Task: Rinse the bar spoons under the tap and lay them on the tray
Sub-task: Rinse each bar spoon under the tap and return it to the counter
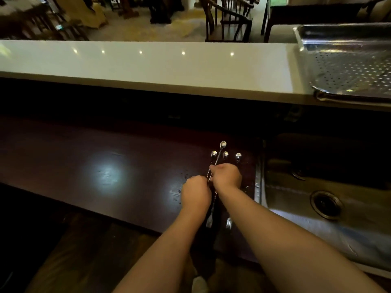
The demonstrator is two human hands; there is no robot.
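A: Nearest first, what do I log?

B: Both my forearms run up from 6 o'clock to the dark wooden worktop (110,172). My left hand (196,193) is a fist, knuckles up, fingers curled down onto the bar spoons (213,199). Exactly which handle it pinches I cannot tell, the fist hides it.

A: Right one?

B: My right hand (226,176) sits just at 1 o'clock of the left, almost touching it. Fingers curled round a twisted handle; that raised spoon (220,153) sticks out past the knuckles toward 12, bowl end tilted up and furthest away.

A: Rest of the spoons?

B: On the worktop, under and between the hands. Three rounded ends (225,154) show in a row just beyond my right hand. One end (209,221) pokes out toward 6 between my wrists, another bright bit next to it at 3. Count under the hands: unclear.

A: Sink?

B: Steel sink (296,199) just at 3 o'clock of the spoons, drain (325,205) visible in the basin. Tap not in the frame.

A: Tray?

B: Perforated metal tray (349,66) at 2 o'clock, far right, on the white counter (148,64), well apart from the hands. No spoons visible on it.

A: Behind?

B: Dark wooden chairs (228,20) at 12, blurry.
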